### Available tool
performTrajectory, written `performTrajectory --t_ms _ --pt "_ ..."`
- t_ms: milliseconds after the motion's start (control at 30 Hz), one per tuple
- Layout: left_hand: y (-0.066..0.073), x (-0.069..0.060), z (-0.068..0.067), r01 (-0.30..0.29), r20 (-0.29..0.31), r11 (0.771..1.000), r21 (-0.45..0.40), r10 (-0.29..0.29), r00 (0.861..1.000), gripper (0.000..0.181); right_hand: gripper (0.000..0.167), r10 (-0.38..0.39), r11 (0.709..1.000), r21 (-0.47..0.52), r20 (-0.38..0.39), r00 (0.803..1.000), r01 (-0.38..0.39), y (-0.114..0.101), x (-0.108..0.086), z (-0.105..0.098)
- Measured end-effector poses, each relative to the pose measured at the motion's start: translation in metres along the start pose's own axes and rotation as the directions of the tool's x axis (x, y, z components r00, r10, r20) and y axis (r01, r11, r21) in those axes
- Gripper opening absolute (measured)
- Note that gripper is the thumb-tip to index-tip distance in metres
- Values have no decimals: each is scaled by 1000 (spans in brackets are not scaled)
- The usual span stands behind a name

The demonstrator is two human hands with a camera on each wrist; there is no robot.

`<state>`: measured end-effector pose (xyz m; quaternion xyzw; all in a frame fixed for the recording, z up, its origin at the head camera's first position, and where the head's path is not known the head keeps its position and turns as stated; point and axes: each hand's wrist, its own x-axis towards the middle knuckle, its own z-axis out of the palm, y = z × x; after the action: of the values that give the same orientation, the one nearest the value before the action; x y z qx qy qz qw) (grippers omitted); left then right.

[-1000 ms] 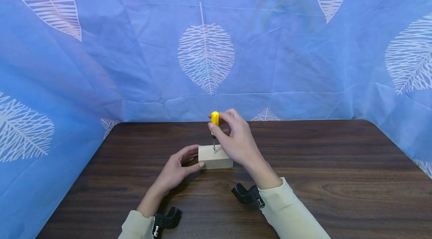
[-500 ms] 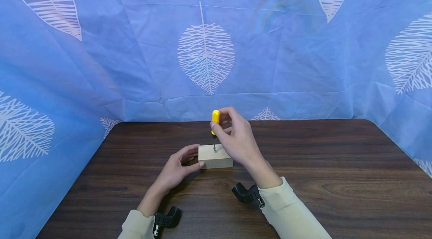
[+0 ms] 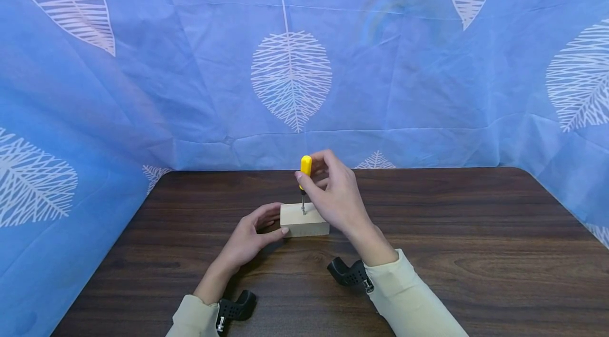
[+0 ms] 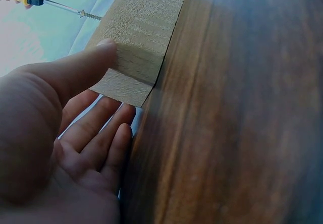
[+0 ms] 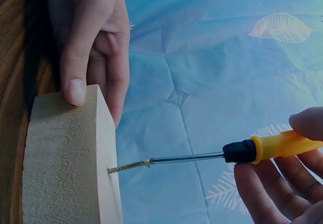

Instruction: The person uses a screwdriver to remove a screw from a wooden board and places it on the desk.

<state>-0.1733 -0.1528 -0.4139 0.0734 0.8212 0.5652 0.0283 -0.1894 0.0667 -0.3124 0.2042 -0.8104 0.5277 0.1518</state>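
Observation:
A pale wooden block (image 3: 304,228) lies on the table, and a screw (image 5: 127,167) stands partly sunk in its top face, tilted a little. The left hand (image 3: 247,239) grips the block's left end, with its thumb on the near side (image 4: 81,72). Above the block, the right hand (image 3: 340,197) holds a screwdriver by its yellow handle (image 3: 306,166) between thumb and fingers. The screwdriver's shaft (image 5: 186,158) meets the screw head in the right wrist view; part of the handle is cut off there by the frame edge.
The dark wood table (image 3: 452,252) extends around the block. Behind it hangs a blue cloth (image 3: 380,78) with white leaf prints. Black wrist mounts (image 3: 238,306) sit by both cream sleeves (image 3: 411,294).
The right hand's fingers have shifted around the yellow handle, and the handle's top has moved slightly right. The left hand and the block look the same.

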Motion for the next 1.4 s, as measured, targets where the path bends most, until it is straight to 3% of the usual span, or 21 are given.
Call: performTrajectory --t_ms 167,433,767,1400 --pt "0 0 0 3 2 1000 -2 -3 1000 56 25 -10 1000 5 2 1000 10 -1 0 -1" --pt "0 0 0 6 2 1000 -4 -6 1000 57 37 21 999 35 18 1000 -22 -2 -2 -1" --pt "1 1 0 4 8 1000 -12 -4 1000 57 28 -6 997 83 32 999 3 -1 -1 0" --pt "1 0 -1 3 20 1000 -18 -2 1000 56 27 -27 999 -24 -2 1000 27 -1 0 1"
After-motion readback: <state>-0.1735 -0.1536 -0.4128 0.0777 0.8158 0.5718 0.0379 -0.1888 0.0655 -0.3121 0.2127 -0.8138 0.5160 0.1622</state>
